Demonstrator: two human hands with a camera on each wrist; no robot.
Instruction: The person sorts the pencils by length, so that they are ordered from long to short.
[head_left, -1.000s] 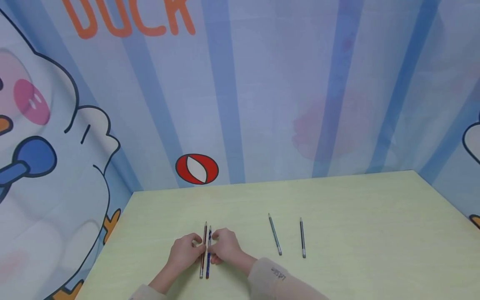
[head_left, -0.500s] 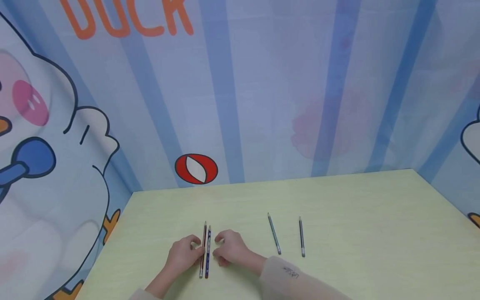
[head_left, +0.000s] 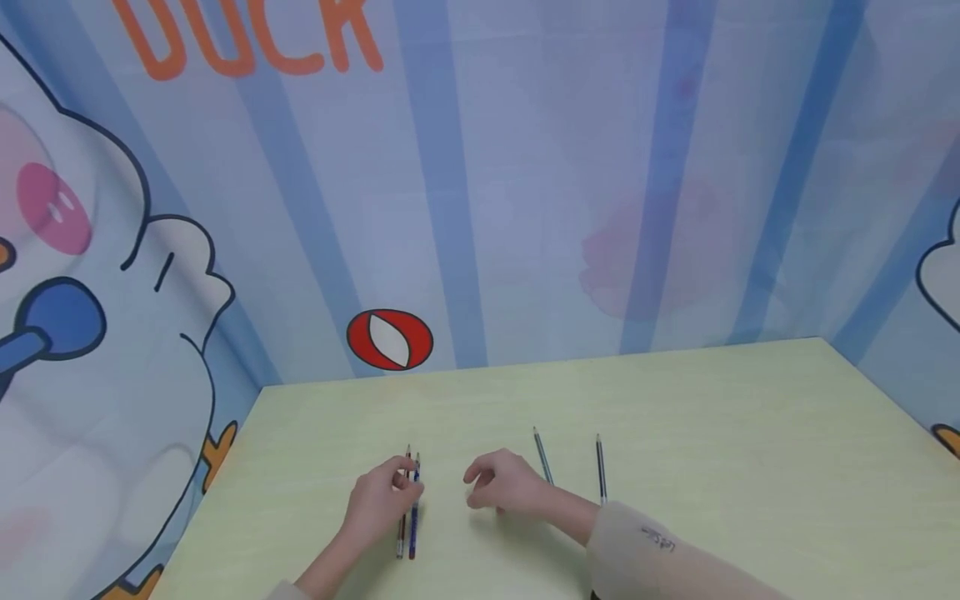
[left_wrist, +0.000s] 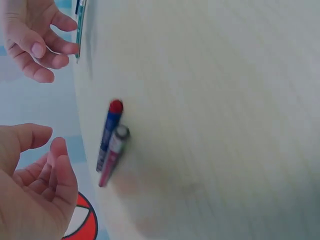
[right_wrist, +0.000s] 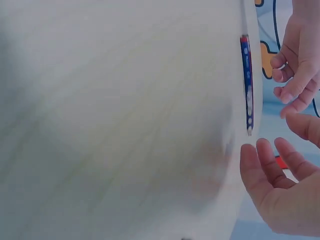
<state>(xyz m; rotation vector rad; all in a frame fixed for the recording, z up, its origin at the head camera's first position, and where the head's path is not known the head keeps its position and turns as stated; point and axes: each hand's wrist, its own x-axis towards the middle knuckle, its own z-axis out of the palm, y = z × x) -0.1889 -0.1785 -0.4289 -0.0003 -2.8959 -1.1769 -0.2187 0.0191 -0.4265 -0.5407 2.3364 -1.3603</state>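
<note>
Two pencils lie side by side on the table's left part: a dark red pencil [head_left: 401, 540] and a blue patterned pencil [head_left: 413, 533]. Over their middles hovers my left hand [head_left: 381, 497], hiding part of both. In the left wrist view its thumb and fingers are apart, with nothing held and the pencils below. My right hand [head_left: 506, 483] is in the air to the right of that pair, fingers loosely bent and holding nothing. Nearest to it on the other side lies a teal pencil [head_left: 542, 454], its lower end hidden by the right arm.
A dark pencil [head_left: 601, 467] lies further right, partly covered by the right sleeve [head_left: 652, 554]. The pale yellow table [head_left: 750, 433] reaches back to a printed cloth backdrop [head_left: 525, 208] with stripes and a duck figure.
My right hand has drawn back from the blue pencil and moved right. My left hand has lifted off the red pencil and shifted slightly right. The pencils lie as before.
</note>
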